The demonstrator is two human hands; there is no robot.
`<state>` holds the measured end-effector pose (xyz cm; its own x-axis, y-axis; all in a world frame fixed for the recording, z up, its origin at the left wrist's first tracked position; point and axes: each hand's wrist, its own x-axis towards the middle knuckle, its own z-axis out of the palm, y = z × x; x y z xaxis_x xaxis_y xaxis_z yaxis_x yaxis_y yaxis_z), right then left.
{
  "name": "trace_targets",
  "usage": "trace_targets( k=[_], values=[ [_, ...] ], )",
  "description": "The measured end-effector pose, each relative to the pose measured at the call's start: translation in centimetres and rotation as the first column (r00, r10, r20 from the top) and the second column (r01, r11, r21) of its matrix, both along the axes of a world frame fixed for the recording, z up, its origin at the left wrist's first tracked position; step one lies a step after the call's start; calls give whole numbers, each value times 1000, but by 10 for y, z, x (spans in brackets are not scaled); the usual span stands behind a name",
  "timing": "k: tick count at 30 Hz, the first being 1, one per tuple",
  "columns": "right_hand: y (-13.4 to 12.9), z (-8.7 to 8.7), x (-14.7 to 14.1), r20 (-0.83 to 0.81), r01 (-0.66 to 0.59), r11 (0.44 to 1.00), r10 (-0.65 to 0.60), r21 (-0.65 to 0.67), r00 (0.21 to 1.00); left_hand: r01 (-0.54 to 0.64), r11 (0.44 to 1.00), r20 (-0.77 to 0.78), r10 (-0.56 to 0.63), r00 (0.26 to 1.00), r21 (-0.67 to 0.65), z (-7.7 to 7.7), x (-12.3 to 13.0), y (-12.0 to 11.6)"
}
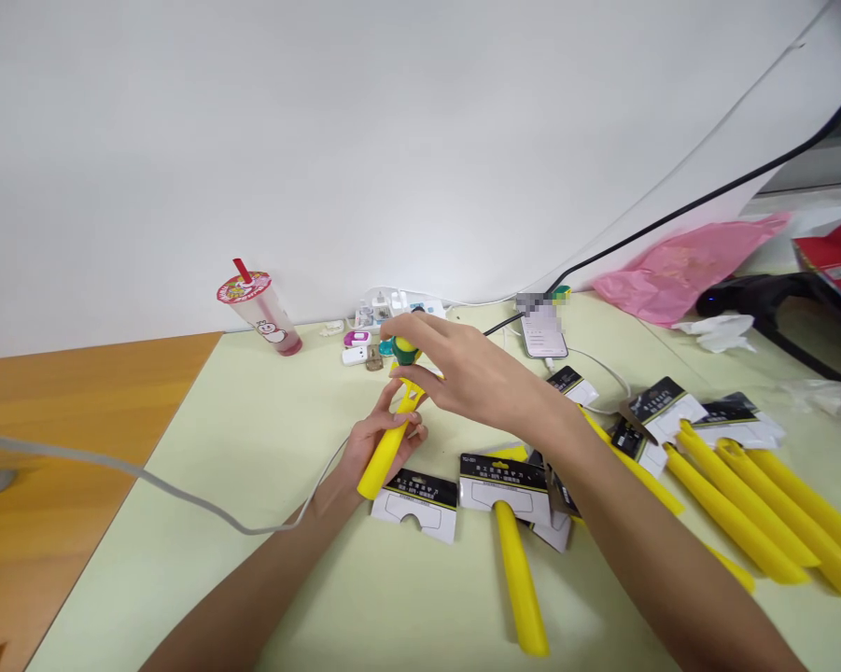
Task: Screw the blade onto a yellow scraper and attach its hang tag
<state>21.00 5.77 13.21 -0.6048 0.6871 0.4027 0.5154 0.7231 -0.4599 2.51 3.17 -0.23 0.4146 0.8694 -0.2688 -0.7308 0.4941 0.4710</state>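
My left hand (pixel 371 448) is wrapped round a yellow handle (pixel 386 453), which slants with its wide end toward me. Above it, my right hand (pixel 455 364) grips a green and yellow tool (pixel 406 351) whose lower end is at the top of the handle. Just beside my left hand lies a black and white card (pixel 417 504) with a notch in its lower edge. Right of that, a second card (pixel 504 487) lies across the top of another yellow handle (pixel 519 579).
Several yellow handles (pixel 742 504) with cards lie at the right. A phone (pixel 542 329), a drink cup (pixel 270 317) and a pink bag (pixel 679 271) stand or lie near the wall. A grey cable (pixel 203 504) crosses my left forearm.
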Motion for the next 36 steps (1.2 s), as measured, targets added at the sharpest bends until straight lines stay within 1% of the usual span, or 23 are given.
trace_targets(
  k=[4,12,15,19,24,25,27,29,30,32,34,35,36],
  values=[
    [3,-1,0,-14,28,998,-27,62,1000,21,1000,4,-21,1000,18,0,0,-1],
    [6,-6,0,-28,62,993,-59,100,998,35,999,14,-36,999,16,2,0,-2],
    [6,-7,0,-35,62,991,-59,116,998,40,999,32,-40,999,24,2,0,-2],
    [5,-8,-2,-27,56,986,-53,155,998,35,999,14,-35,999,40,0,0,-2],
    [-3,-2,-5,-23,60,974,-56,219,998,7,999,1,-7,1000,47,-1,1,-3],
    [-6,1,-6,-47,67,967,-57,245,997,-8,999,-1,8,1000,41,0,1,-3],
    [-16,7,-4,-148,106,948,-63,301,987,-45,999,1,45,999,28,4,0,-2],
    [-30,12,0,-308,182,926,-76,330,948,-65,997,17,64,998,29,12,-2,-3],
    [-39,14,4,-398,222,921,-82,320,914,-65,997,28,64,998,40,18,-3,-3],
    [-58,15,13,-577,280,929,-93,244,812,-58,995,55,53,997,84,33,-6,-3],
    [-78,11,24,-716,282,956,-140,82,684,-47,989,75,36,997,138,50,-10,-2],
    [-88,5,29,-757,265,964,-196,-32,624,-41,986,80,28,996,161,58,-12,-2],
    [-96,-2,34,-768,224,963,-257,-151,587,-37,983,84,22,996,179,65,-14,-2]
  ],
)
